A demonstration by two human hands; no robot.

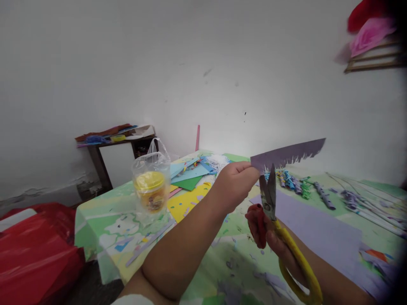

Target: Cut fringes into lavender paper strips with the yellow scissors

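My left hand (237,184) pinches one end of a purple paper strip (289,153), held up above the table. Its lower edge is cut into a fringe along most of its length. Below it, my right hand (282,250) grips a pair of scissors (270,197) with one yellow and one red handle. The blades point upward, slightly parted, with their tips at the strip's lower edge near my left fingers. On the table under my right arm lies a large sheet of purple paper (318,233).
Small fringed paper rolls (291,182) and thin sticks (378,220) lie at the right. A bagged tub with a yellow lid (149,182) stands at the left, beside coloured paper sheets (190,182). Paper scraps litter the patterned tablecloth (92,224). A red plastic bag (38,254) is at far left.
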